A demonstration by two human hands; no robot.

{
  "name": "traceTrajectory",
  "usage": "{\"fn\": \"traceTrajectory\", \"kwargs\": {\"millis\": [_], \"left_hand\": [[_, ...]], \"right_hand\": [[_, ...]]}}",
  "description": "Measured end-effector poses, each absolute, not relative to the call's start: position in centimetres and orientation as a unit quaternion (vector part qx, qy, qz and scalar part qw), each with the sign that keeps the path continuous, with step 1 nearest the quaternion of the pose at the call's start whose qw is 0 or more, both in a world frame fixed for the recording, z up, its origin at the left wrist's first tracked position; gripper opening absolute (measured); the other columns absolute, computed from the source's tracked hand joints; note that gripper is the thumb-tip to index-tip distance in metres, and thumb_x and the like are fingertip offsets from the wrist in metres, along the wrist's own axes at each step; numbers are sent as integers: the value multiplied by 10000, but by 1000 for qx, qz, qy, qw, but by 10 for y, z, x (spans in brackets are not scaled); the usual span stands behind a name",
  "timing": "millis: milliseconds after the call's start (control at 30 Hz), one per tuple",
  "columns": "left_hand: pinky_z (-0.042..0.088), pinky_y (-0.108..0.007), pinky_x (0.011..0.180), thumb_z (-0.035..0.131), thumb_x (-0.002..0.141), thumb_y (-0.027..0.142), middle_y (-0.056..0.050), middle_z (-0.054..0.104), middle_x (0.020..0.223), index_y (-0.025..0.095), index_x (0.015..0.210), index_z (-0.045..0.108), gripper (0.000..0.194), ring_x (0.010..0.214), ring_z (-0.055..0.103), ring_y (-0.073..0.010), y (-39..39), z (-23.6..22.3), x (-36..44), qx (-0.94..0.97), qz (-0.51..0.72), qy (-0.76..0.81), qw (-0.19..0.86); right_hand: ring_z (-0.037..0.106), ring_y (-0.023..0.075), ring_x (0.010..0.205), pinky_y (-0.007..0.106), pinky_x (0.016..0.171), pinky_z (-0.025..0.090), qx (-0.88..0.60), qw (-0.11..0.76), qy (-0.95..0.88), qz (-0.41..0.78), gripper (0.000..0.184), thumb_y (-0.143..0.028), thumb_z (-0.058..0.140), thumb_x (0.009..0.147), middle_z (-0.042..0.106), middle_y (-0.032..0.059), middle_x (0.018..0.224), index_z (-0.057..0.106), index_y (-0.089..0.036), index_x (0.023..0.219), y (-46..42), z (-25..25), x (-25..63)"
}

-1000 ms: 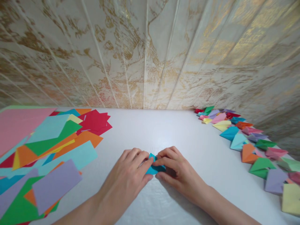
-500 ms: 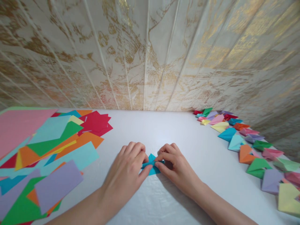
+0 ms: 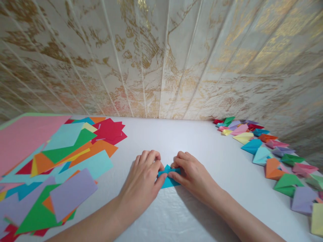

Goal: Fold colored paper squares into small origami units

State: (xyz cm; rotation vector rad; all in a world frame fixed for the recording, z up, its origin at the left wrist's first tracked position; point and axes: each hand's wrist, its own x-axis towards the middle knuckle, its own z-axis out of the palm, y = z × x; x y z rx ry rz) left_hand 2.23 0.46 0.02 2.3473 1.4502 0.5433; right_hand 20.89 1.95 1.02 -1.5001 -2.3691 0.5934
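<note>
A small folded piece of blue paper (image 3: 168,176) lies on the white table (image 3: 176,141) near its middle. My left hand (image 3: 143,181) has curled fingers and pinches the paper's left side with thumb and forefinger. My right hand (image 3: 190,174) pinches the paper's right side, its fingers bent over the top edge. Both hands rest on the table and meet over the paper, so much of the fold is hidden under the fingertips.
A loose heap of flat coloured sheets (image 3: 55,161) covers the table's left side, a large pink sheet (image 3: 22,137) at its back. A row of folded paper pieces (image 3: 267,154) runs along the right edge. A gold-patterned wall (image 3: 161,60) stands behind.
Both hands shifted slightly away from me and closed tighter over the blue paper, which now stands folded up between the fingertips. The view drifted a little to the left.
</note>
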Motion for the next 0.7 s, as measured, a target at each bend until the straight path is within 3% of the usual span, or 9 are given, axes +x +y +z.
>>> {"fn": "traceTrajectory", "kwargs": {"millis": [100,400,700], "left_hand": [[418,-454,855,598,892,144,-55,548,1061,199,917,539,85,980,470,-261,3,-1,22,812,188,523,177],[397,-472,891,535,954,164,-63,515,1186,278,1222,575,294,1066,464,-283,4,-2,19,829,199,489,185],[381,-450,878,570,928,150,-57,565,1151,255,1113,598,214,1062,476,-286,7,-2,16,837,204,469,196]], "right_hand": [[555,217,843,357,778,444,-521,137,-822,186,88,-156,731,850,588,31,857,649,-177,828,17,8,208],[531,232,876,385,807,417,-520,187,-806,212,192,-109,709,791,608,42,923,560,-185,886,14,7,204],[536,229,1017,381,906,420,-462,215,-771,382,457,45,480,681,588,55,1040,579,-203,1052,24,9,234]]}}
